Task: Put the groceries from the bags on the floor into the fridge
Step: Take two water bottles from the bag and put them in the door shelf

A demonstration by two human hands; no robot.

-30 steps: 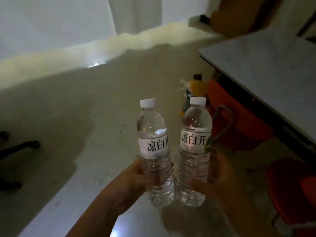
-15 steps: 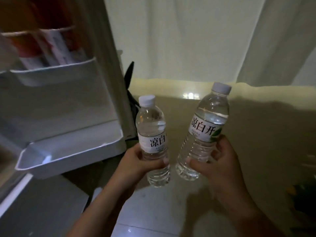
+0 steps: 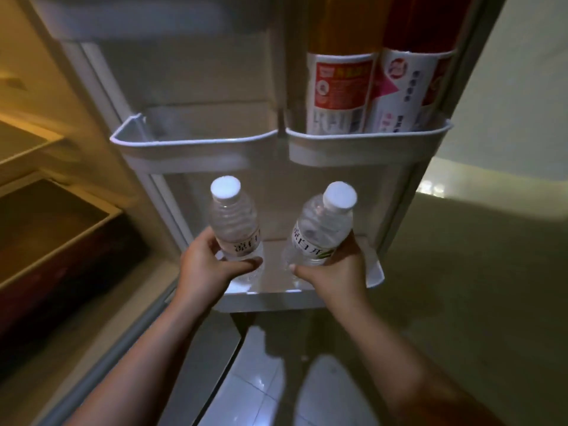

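I hold two clear water bottles with white caps and white labels over the lowest shelf [image 3: 270, 298] of the open fridge door. My left hand [image 3: 206, 269] grips the left bottle [image 3: 232, 219], which stands nearly upright with its base down in the shelf. My right hand [image 3: 332, 272] grips the right bottle [image 3: 322, 229], which tilts to the right, its base low inside the same shelf. Whether either base touches the shelf floor is hidden by my hands.
Above, the door has two bins: the left bin [image 3: 190, 142] holds nothing, the right bin [image 3: 368, 142] holds two tall bottles with red and white labels [image 3: 341, 90]. The fridge interior with a drawer [image 3: 55, 235] lies at left. Tiled floor [image 3: 261, 388] shows below.
My view swung left from the floor and wall to the open fridge door. Both hands moved the bottles forward and down into the door's lowest shelf.
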